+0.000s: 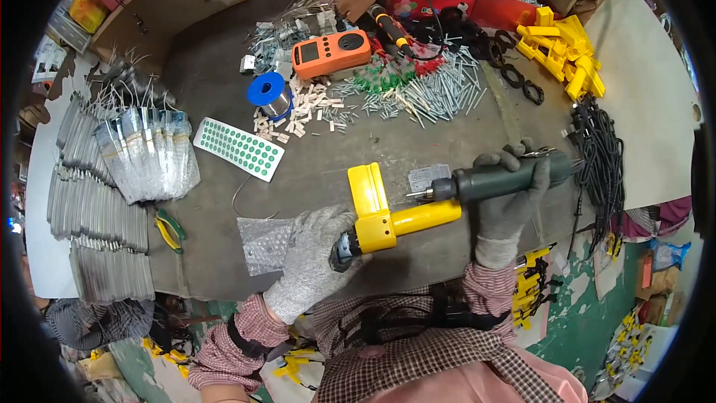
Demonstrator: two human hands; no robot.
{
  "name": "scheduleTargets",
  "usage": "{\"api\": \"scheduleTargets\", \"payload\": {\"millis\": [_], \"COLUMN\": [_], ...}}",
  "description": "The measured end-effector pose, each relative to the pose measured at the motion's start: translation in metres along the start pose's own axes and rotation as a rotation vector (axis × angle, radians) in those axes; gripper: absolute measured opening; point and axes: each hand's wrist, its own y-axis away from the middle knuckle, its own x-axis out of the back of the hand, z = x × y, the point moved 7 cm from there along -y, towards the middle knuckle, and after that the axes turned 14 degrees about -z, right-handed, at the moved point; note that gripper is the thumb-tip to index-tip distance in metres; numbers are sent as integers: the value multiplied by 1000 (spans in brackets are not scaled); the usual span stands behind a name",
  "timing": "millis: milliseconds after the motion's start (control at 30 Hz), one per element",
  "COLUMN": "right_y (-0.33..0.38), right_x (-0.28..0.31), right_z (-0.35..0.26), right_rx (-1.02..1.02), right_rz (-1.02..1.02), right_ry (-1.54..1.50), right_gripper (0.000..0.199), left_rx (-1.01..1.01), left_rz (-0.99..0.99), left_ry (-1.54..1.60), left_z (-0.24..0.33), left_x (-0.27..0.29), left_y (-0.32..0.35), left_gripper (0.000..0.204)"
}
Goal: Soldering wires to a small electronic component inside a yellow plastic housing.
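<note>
My left hand (pixel 309 257), in a grey glove, is closed round the dark end of a yellow plastic device (pixel 373 213) with a flat upright part and a round handle pointing right. My gloved right hand (pixel 509 220) grips a dark green electric screwdriver (pixel 492 183). Its bit points left, just above the yellow handle; whether it touches the device I cannot tell. A small clear plastic piece (pixel 429 177) lies behind the bit. Beside my left hand is a sheet of bubble wrap (pixel 261 242).
Ahead lie an orange meter (pixel 332 54), a blue solder spool (pixel 268 95), many long screws (pixel 444 89) and a green-dotted sticker sheet (pixel 239 149). At left are green-handled pliers (pixel 170 231) and stacked clear packets (pixel 97 205). Yellow parts (pixel 567 48) and black cables (pixel 599 153) sit right.
</note>
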Motion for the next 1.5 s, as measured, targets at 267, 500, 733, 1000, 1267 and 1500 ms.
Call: {"api": "scheduleTargets", "payload": {"millis": [267, 500, 733, 1000, 1267, 1500], "right_y": [10, 9, 2, -3, -3, 18], "right_x": [-2, -1, -3, -4, -8, -2], "right_z": [22, 25, 37, 43, 44, 15], "right_rx": [17, 34, -11, -55, -57, 64], "right_rz": [49, 56, 37, 4, 20, -39], "right_ry": [-48, -101, -159, -173, -82, -75], "right_gripper": [29, 25, 22, 23, 27, 31], "left_rx": [-10, 27, 55, 70, 97, -233], "left_rz": [19, -68, -96, -132, -90, -142], "left_ry": [-39, -5, -10, 57, 6, -326], "left_z": [-2, -4, -7, -15, -12, -11], "left_x": [1, -3, -3, -9, -5, 6], "left_y": [7, 5, 3, 2, 1, 26], "left_gripper": [68, 67, 67, 67, 79, 56]}}
